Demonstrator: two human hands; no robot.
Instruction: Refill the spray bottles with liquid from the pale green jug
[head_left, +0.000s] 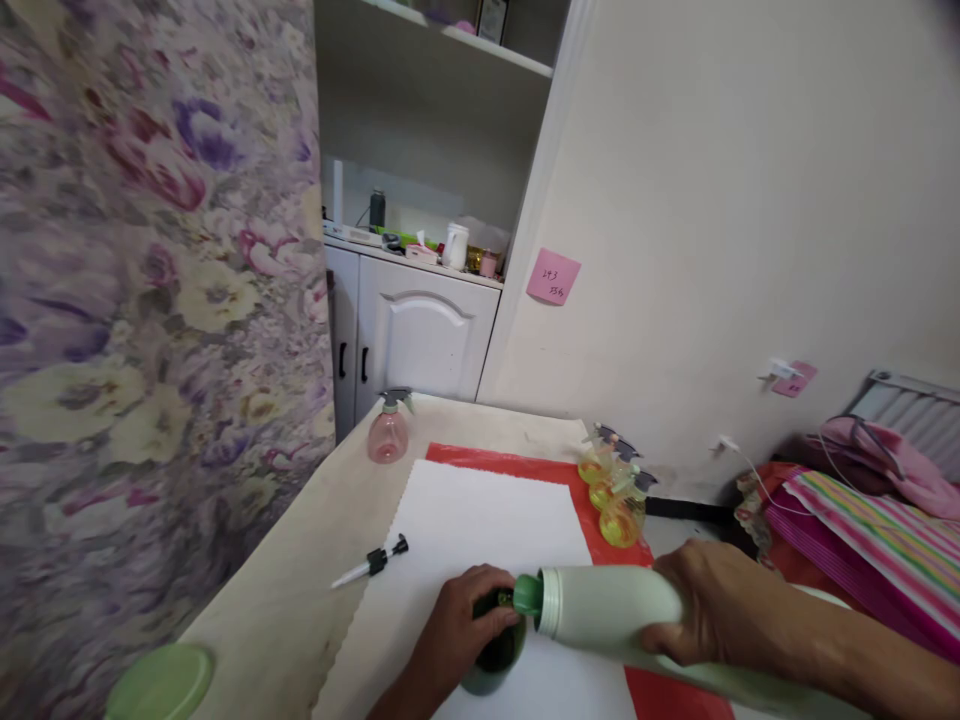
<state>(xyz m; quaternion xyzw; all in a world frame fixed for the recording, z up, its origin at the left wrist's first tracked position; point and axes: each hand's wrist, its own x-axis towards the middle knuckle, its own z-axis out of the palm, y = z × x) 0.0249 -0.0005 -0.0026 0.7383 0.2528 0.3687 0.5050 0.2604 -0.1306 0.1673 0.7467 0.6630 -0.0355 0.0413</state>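
Note:
My left hand (466, 622) is wrapped round the neck of a dark green bottle (501, 655) standing on a white sheet (480, 515). In my right hand (697, 605) a large pale green bottle (600, 605) is tipped sideways, its threaded mouth towards the dark bottle. Green liquid (529, 594) shows at that mouth, right by the dark bottle's opening. A black pump head with a clear tube (376, 560) lies to the left, across the sheet's edge. The level inside the dark bottle cannot be made out.
A pink spray bottle (388, 432) stands at the table's far left. Several spray bottles with yellow liquid (621, 520) stand on the red sheet (581, 510) at right. A pale green round lid (161, 682) is at the near left. Floral curtain (165, 300) hangs beside the table.

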